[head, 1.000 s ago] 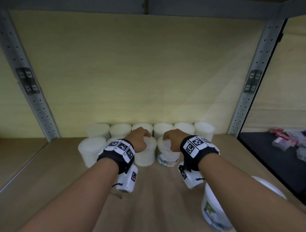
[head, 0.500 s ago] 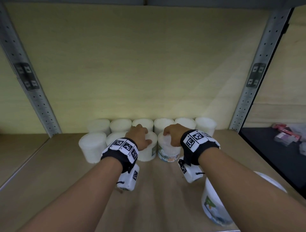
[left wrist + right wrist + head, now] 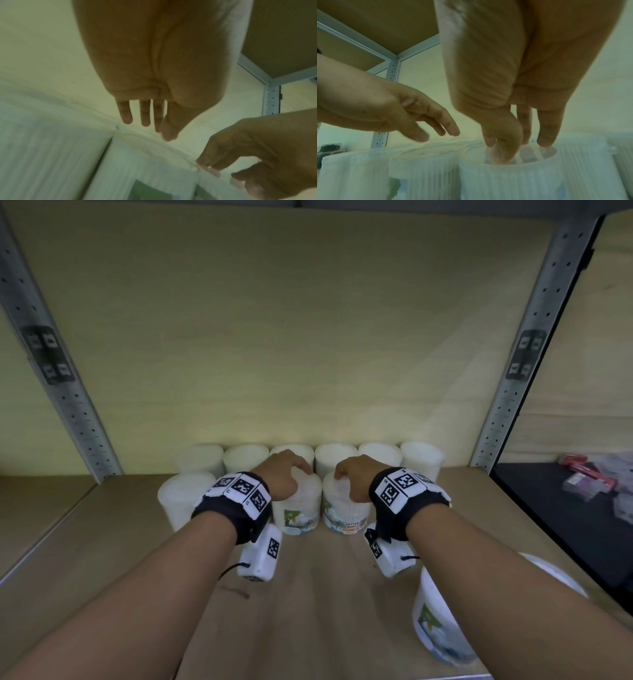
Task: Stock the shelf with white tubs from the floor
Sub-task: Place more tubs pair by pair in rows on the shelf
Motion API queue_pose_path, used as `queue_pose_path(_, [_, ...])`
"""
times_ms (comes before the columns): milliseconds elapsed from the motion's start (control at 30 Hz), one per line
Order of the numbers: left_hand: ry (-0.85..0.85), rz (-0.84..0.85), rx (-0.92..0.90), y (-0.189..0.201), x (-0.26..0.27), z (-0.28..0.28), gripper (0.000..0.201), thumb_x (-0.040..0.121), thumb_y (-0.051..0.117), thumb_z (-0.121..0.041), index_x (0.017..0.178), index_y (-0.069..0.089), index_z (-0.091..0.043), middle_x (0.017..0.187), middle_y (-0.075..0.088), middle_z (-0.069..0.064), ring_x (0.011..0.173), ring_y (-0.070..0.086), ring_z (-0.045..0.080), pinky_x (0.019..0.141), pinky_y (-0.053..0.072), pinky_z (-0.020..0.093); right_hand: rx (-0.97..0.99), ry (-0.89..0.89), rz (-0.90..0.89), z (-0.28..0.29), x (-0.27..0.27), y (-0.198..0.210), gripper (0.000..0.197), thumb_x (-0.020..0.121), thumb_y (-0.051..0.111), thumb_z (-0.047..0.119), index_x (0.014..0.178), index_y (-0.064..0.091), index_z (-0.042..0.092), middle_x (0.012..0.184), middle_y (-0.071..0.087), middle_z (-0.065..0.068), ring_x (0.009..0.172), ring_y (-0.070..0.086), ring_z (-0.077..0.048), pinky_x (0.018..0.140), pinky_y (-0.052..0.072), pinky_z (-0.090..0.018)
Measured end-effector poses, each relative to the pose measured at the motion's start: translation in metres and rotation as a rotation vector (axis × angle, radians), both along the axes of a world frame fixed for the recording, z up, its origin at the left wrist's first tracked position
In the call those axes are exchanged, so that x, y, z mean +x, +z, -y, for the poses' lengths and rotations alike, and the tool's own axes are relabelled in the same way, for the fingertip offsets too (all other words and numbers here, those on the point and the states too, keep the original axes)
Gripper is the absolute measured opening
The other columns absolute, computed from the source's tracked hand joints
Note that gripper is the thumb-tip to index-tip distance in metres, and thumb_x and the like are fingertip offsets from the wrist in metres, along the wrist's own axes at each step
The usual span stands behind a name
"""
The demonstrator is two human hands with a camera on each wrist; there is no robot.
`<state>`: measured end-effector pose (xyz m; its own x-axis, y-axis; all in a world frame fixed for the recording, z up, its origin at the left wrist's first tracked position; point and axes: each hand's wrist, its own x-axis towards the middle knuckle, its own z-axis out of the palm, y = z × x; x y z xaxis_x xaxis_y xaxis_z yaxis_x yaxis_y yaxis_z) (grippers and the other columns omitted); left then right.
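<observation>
Back row of six tubs [image 3: 329,456] stands side by side along the rear edge of the shelf [image 3: 102,542], against the back panel, between the two uprights. Just in front of it, a second row: one tub [image 3: 178,501] toward the left, then two labelled tubs touching each other mid-shelf, the left hand [image 3: 281,474] above the left one [image 3: 301,511], the right hand [image 3: 352,477] fingertips on the lid of the right one [image 3: 346,515]. A lone tub [image 3: 435,625] stands well apart at the front edge, toward the front-right corner, partly under the right forearm.
</observation>
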<state>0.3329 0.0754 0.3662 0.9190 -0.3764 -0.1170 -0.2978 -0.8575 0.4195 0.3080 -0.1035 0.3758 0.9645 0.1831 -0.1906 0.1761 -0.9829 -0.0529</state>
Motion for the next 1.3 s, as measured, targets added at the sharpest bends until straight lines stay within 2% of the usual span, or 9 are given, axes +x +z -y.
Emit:
queue_pose_path(67, [0.09,0.106,0.014,-0.004,0.0,0.004,0.037,0.091,0.055,-0.023,0.128,0.053,-0.02,0.138,0.041,0.008,0.13,0.037,0.028,0.108,0.036,0.038,-0.007,0.001,-0.007,0.0,0.0,0.001,0.053,0.088,0.053,0.005,0.14,0.044,0.014,0.143,0.045,-0.008,0.129,0.047,-0.025,0.1,0.041,-0.029])
queue_pose_path(133, [0.16,0.149,0.087,-0.011,-0.001,0.008,0.047,0.09,0.055,-0.042,0.128,0.051,-0.016,0.134,0.041,0.011,0.127,0.036,0.031,0.106,0.037,0.042,-0.012,0.004,-0.009,-0.001,-0.001,0.001,0.054,0.088,0.053,0.005,0.14,0.044,0.014,0.143,0.045,-0.008,0.129,0.046,-0.025,0.101,0.041,-0.029])
queue_pose_path(267, [0.195,0.164,0.161,-0.024,-0.003,0.012,0.059,0.086,0.054,-0.053,0.129,0.047,-0.012,0.136,0.038,0.013,0.127,0.036,0.031,0.102,0.04,0.043,-0.015,0.002,-0.01,-0.002,-0.001,0.001,0.053,0.088,0.054,0.004,0.139,0.044,0.013,0.142,0.046,-0.008,0.129,0.046,-0.025,0.101,0.041,-0.029])
queue_pose_path(400, [0.175,0.173,0.169,-0.023,-0.003,0.013,0.058,0.086,0.056,-0.051,0.129,0.046,-0.013,0.135,0.04,0.012,0.126,0.037,0.03,0.101,0.04,0.043,-0.022,0.005,-0.009,-0.002,-0.002,0.002,0.052,0.089,0.053,0.004,0.14,0.044,0.013,0.142,0.046,-0.009,0.129,0.046,-0.026,0.1,0.041,-0.029])
queue_pose_path(500, [0.1,0.11,0.202,-0.016,-0.001,0.011,0.056,0.089,0.056,-0.045,0.136,0.044,-0.017,0.14,0.038,0.011,0.13,0.036,0.03,0.105,0.038,0.043,-0.02,0.003,-0.005,-0.003,-0.002,0.002,0.052,0.089,0.053,0.005,0.139,0.044,0.013,0.142,0.046,-0.009,0.128,0.047,-0.026,0.1,0.042,-0.029])
queue_pose_path(700, [-0.046,0.029,0.161,-0.003,-0.001,0.007,0.052,0.091,0.058,-0.015,0.141,0.043,-0.019,0.149,0.038,0.005,0.134,0.041,0.023,0.107,0.035,0.03,-0.011,0.008,0.002,-0.002,-0.004,0.003,0.053,0.089,0.053,0.004,0.14,0.043,0.014,0.141,0.047,-0.009,0.127,0.048,-0.025,0.097,0.042,-0.027])
queue_pose_path(867, [-0.086,0.014,0.145,-0.003,0.0,0.005,0.058,0.088,0.052,0.003,0.139,0.046,-0.023,0.148,0.04,0.003,0.134,0.041,0.022,0.105,0.036,0.027,-0.02,0.011,0.004,-0.002,-0.006,0.005,0.053,0.089,0.053,0.004,0.14,0.043,0.013,0.142,0.047,-0.008,0.128,0.047,-0.025,0.097,0.041,-0.026])
queue_pose_path(1133, [-0.093,0.055,0.156,-0.005,-0.001,0.008,0.054,0.089,0.055,-0.001,0.138,0.048,-0.023,0.146,0.044,0.003,0.131,0.045,0.022,0.106,0.038,0.028,-0.06,-0.005,-0.013,-0.005,-0.009,0.007,0.055,0.089,0.055,0.004,0.142,0.041,0.009,0.143,0.046,-0.011,0.129,0.048,-0.026,0.101,0.042,-0.028])
queue_pose_path(1300, [-0.08,0.065,0.147,-0.008,-0.008,0.003,0.051,0.088,0.059,-0.007,0.136,0.05,-0.024,0.143,0.047,0.0,0.128,0.048,0.02,0.105,0.039,0.027,-0.125,-0.009,-0.033,-0.014,-0.019,0.01,0.045,0.09,0.055,0.005,0.135,0.049,0.002,0.135,0.054,-0.017,0.123,0.054,-0.029,0.1,0.047,-0.033])
